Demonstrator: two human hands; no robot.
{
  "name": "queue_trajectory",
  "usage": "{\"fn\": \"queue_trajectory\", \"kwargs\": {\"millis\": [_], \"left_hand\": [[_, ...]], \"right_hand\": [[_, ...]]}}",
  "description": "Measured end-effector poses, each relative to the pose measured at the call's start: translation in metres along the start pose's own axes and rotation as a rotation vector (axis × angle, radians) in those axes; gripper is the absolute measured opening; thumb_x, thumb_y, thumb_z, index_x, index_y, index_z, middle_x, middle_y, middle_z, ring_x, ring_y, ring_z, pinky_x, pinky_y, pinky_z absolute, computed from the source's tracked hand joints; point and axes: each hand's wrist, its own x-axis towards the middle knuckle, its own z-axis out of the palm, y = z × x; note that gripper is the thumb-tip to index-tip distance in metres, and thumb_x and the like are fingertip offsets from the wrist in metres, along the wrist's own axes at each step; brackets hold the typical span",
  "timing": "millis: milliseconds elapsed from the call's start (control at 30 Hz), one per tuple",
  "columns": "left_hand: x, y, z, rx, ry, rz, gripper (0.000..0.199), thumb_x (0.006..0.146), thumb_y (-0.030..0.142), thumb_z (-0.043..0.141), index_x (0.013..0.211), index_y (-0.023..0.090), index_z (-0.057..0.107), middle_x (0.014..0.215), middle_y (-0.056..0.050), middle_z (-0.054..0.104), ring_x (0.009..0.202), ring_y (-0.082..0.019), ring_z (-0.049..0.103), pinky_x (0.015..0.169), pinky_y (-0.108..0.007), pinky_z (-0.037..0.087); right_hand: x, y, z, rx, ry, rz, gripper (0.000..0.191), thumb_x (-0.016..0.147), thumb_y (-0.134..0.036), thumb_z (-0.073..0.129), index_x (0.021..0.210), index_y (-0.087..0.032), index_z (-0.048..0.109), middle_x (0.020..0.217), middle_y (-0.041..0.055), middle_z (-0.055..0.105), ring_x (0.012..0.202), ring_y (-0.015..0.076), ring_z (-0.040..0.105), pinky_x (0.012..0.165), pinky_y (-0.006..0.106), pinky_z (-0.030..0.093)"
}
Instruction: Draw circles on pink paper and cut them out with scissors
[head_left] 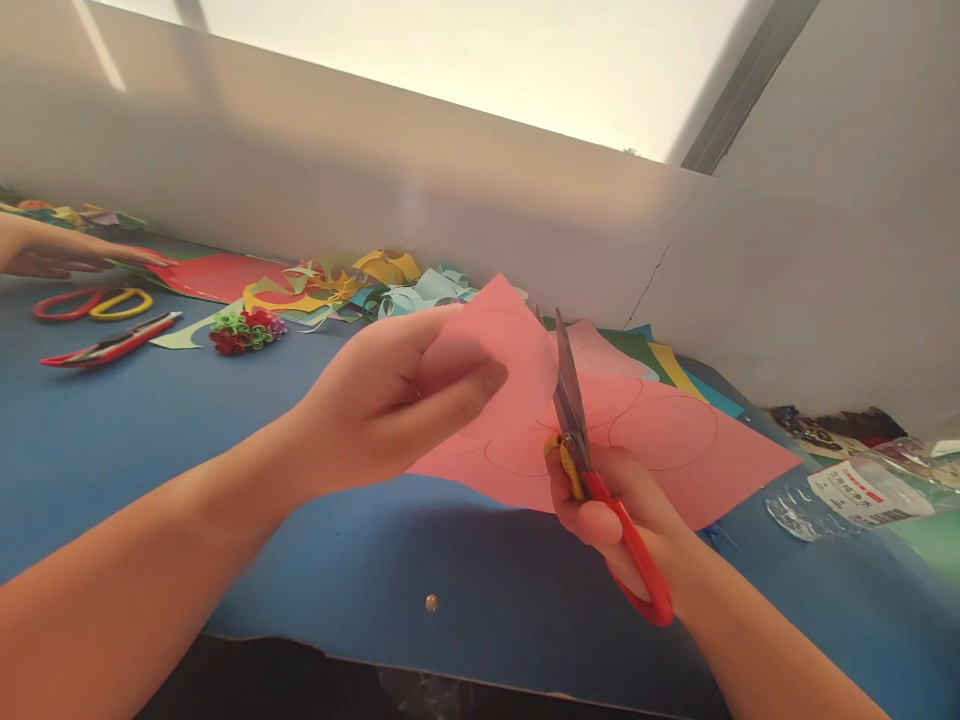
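As sunlight falls across a pale wall marked by a thin crack [646,285], a person works at a blue desk [322,560], left hand [390,400] pinching a piece of pink paper [517,370] between thumb and fingers. The right hand [637,510] grips red-and-yellow scissors [574,420], blades upright beside the paper's edge, above a larger pink sheet [675,440] with drawn circles. Colored scraps [427,290] line the desk's far edge, below a bright window [450,60]. Another person's hand [67,250] reaches over red paper [225,275] at the far left corner; a clear bottle [862,490] lies toward the right edge.
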Motion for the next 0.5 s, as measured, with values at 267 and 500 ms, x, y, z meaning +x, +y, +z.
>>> {"fn": "queue_trajectory", "kwargs": {"millis": [267,500], "left_hand": [[-0.0005,-0.0015,0.0007,0.041,0.019,0.028,0.031,0.096,0.026,0.062,0.069,0.023,0.048,0.063,0.005,0.043,0.056,-0.011,0.038,0.051,-0.027,0.033],[0.0002,-0.0055,-0.0002,0.030,0.000,0.100,0.033,0.096,0.025,0.060,0.067,0.022,0.045,0.059,0.005,0.044,0.053,-0.009,0.040,0.046,-0.024,0.034]], "right_hand": [[0.0001,-0.0040,0.0007,-0.041,-0.003,-0.052,0.079,0.077,-0.103,0.055,0.073,-0.025,0.042,0.065,-0.0049,0.033,0.060,0.0144,0.031,0.051,0.029,0.026],[0.0010,0.0011,0.0005,0.054,0.000,0.001,0.081,0.068,-0.102,0.067,0.073,-0.024,0.044,0.068,-0.0047,0.034,0.061,0.0137,0.031,0.050,0.027,0.027]]}}
